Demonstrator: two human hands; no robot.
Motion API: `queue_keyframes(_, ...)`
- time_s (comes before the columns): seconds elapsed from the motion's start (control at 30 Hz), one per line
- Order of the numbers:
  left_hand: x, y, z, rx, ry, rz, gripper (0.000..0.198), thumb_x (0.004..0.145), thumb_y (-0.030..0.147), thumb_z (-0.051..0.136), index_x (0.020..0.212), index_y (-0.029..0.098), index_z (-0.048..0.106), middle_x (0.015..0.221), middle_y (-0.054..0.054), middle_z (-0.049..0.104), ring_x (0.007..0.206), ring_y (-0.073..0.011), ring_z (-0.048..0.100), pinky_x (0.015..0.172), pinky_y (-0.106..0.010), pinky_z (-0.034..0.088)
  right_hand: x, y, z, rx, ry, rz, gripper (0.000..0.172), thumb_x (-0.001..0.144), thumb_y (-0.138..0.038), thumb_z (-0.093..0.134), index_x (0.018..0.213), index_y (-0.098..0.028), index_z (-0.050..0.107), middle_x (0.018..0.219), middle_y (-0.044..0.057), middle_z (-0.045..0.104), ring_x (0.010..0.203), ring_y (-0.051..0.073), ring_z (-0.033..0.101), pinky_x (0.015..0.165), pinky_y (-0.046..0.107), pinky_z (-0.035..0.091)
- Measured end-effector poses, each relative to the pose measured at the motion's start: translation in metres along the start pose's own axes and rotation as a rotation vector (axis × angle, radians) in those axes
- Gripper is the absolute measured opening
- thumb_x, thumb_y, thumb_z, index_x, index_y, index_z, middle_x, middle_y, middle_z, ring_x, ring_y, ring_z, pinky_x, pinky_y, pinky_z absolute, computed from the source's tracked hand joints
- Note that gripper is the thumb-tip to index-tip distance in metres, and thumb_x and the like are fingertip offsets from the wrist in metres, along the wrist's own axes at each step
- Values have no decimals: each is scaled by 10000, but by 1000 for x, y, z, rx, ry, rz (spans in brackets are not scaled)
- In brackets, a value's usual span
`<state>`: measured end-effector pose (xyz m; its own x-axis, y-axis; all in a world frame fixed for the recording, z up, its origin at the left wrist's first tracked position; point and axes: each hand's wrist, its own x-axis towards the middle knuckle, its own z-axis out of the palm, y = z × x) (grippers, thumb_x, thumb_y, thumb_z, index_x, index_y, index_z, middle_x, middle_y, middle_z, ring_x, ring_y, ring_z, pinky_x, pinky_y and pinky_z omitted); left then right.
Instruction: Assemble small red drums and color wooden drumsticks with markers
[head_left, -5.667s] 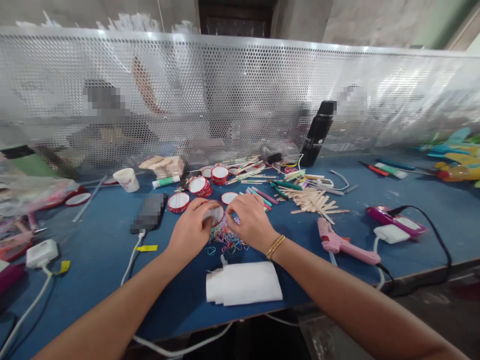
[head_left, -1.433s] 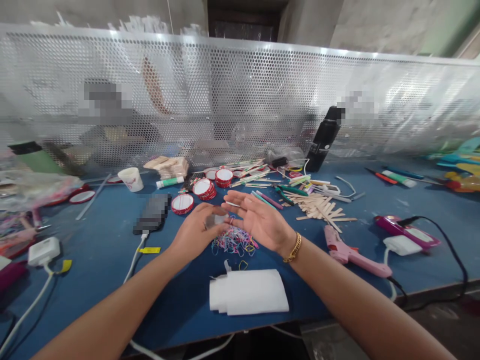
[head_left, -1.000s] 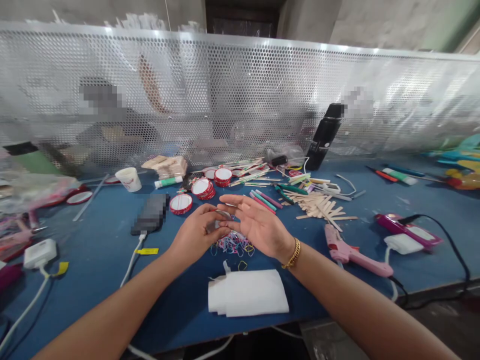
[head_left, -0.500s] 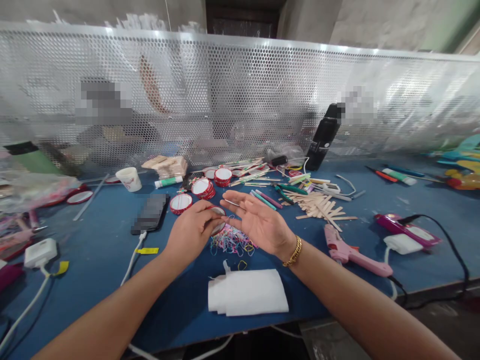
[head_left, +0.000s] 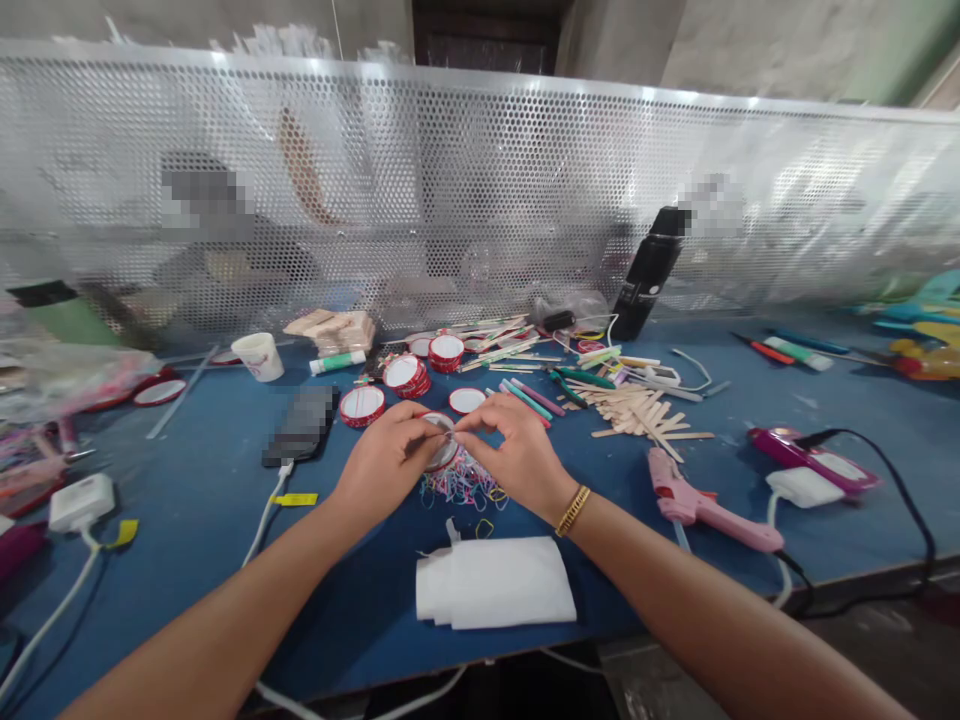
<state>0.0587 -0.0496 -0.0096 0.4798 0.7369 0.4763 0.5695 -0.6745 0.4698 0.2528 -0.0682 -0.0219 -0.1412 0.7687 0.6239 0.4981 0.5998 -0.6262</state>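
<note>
My left hand (head_left: 386, 462) is closed on a small round red-rimmed mirror (head_left: 440, 450) just above the blue table (head_left: 202, 500). My right hand (head_left: 514, 452), with a gold bracelet on the wrist, is turned palm down and pinches at the top edge of that mirror; its fingertips meet the left hand's. Under both hands lies a heap of thin coloured rubber bands (head_left: 463, 485). More red-rimmed round mirrors (head_left: 361, 404) lie behind the hands.
A folded white cloth (head_left: 495, 595) lies near the front edge. A pink glue gun (head_left: 701, 498) lies to the right, wooden sticks (head_left: 637, 408) behind it, a phone (head_left: 300, 425) and a paper cup (head_left: 259, 356) to the left. A perforated metal screen (head_left: 480, 190) closes the back.
My right hand, held open palm up half a second ago, has turned over and closed onto the mirror in my left hand. The hands have dropped a little toward the rubber bands.
</note>
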Motion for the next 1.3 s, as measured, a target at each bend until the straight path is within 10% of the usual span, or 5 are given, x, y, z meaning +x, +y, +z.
queue_keyframes(0.53,2,-6,-6,41,35,-13,176,910,224,560,825,223,715,975,-36,674,909,-199,616,814,-358,492,7,15,-7,123,-104,139,101,792,-195,593,692,-193,602,709,-5,626,692,137,549,684,288,449)
queue_keyframes(1.0,2,-16,2,34,52,-63,171,883,181,581,888,241,741,995,-41,691,950,-216,644,874,-405,516,6,25,-21,-254,-552,-25,106,767,-121,720,761,-214,771,773,7,695,750,153,612,716,279,421)
queue_keyframes(1.3,2,-17,4,23,46,-51,169,875,150,590,880,244,731,979,-35,670,949,-205,640,852,-374,510,-2,29,-10,-500,-553,-99,139,748,-143,709,851,-214,768,818,41,714,780,194,617,700,299,377)
